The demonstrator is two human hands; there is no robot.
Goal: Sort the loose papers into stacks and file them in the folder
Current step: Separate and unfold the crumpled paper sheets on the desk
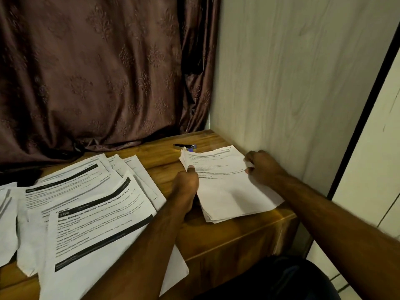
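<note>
A stack of white printed papers (229, 191) rests on the right end of the wooden table (227, 237), near the wall. My left hand (187, 184) grips its left edge with the thumb on top. My right hand (263, 167) pinches the stack's right edge by the wall. Loose printed sheets (91, 204) with black header bars lie spread and overlapping across the table's left half, under my left forearm. No folder is visible.
A stapler (185, 146) with a blue end lies just behind the stack. A brown patterned curtain (97, 72) hangs behind the table. A pale wood-grain panel (292, 83) borders the table on the right. The table's front edge drops off below the stack.
</note>
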